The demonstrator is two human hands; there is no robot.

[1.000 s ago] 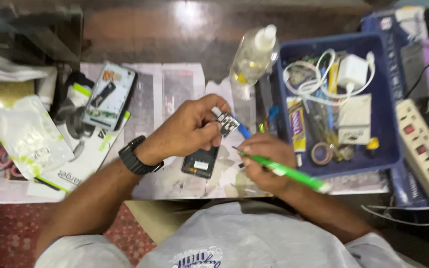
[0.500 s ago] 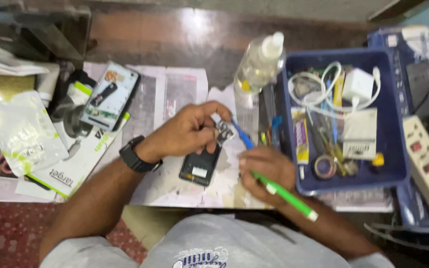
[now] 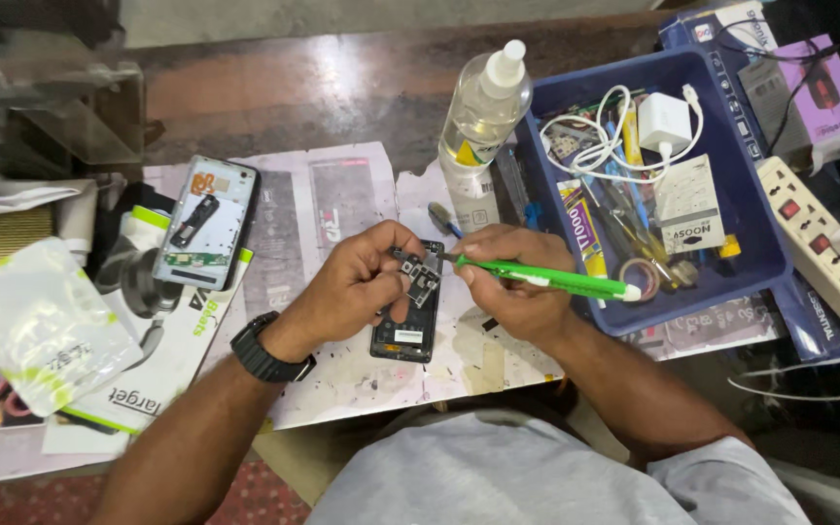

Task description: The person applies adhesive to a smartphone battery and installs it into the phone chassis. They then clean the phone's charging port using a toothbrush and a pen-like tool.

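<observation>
One head-worn camera looks steeply down, fairly near, perhaps slightly tilted, at the table (image 3: 342,87).

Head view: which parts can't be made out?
- Tip of the green tool: too small to tell if it touches the small circuit board.
- Opened phone: upper part hidden by left hand.
- Blue tray: items overlap.
- Power strip: cut off at the right edge.

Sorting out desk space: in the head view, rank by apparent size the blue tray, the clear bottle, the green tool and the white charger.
Largest to smallest:
1. Blue tray
2. Clear bottle
3. Green tool, about as long as the bottle but far thinner
4. White charger
</observation>
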